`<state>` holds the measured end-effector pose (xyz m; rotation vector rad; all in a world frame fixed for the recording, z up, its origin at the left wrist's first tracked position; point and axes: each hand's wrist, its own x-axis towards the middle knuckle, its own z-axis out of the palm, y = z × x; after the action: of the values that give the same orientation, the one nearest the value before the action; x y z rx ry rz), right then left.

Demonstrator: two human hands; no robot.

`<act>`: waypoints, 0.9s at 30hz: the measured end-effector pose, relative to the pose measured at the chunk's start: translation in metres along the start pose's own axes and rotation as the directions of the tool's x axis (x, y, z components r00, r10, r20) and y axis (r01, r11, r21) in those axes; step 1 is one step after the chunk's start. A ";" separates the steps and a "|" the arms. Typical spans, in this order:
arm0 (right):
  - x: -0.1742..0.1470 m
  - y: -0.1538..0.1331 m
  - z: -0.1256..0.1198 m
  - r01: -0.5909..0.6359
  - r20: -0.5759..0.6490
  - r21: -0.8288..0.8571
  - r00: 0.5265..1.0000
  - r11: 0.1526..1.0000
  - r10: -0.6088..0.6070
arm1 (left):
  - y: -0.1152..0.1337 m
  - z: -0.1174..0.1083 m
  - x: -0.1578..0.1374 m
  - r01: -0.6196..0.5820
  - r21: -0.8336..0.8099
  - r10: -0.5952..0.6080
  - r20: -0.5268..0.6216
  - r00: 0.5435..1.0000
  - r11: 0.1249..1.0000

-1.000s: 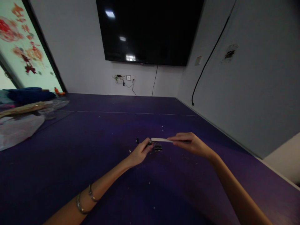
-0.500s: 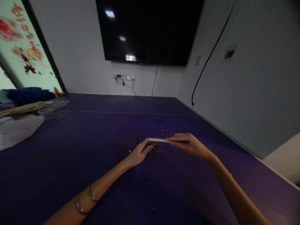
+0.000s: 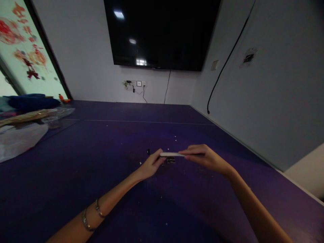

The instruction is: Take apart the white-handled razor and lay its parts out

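A thin, flat white piece [image 3: 172, 154] is held edge-on between my two hands, above the purple surface. My left hand [image 3: 152, 164] pinches its left end, thumb below and fingers above. At the right end, the fingertips and thumb of my right hand [image 3: 199, 154] close on it. Just below the piece lies a small dark object [image 3: 170, 160], partly covered by it; its kind is unclear. A tiny black item [image 3: 148, 152] rests beyond my left fingers. Seen from the edge, the white piece does not show its kind.
Small white bits [image 3: 175, 138] are scattered over the purple surface [image 3: 108, 152]. Clear plastic bags [image 3: 22, 138] and dark blue cloth [image 3: 31, 102] lie at the left. A television [image 3: 162, 33] hangs on the far wall, and a black cable [image 3: 227, 55] runs down the right wall.
The white piece has tipped slightly to look more level, its left end a little lower, and covers more of the dark object. Both hands keep their grip nearly in place.
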<state>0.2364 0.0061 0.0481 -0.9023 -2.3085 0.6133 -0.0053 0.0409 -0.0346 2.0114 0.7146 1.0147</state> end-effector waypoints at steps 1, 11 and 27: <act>0.000 0.002 -0.001 -0.013 -0.045 0.000 0.999 1.000 0.013 | 0.000 0.000 0.000 0.009 -0.009 -0.009 -0.011 1.000 1.000; -0.002 0.013 -0.003 -0.029 -0.075 0.032 0.997 0.999 0.031 | 0.003 0.000 0.001 0.017 -0.060 -0.019 -0.026 0.999 0.998; 0.017 -0.018 0.084 -0.282 -0.002 0.803 0.879 0.525 0.476 | 0.001 -0.005 0.007 0.004 -0.169 -0.023 -0.113 0.993 0.986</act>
<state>0.1626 -0.0109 0.0040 -0.9463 -1.3461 1.4916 -0.0060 0.0475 -0.0287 1.8117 0.6779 1.1515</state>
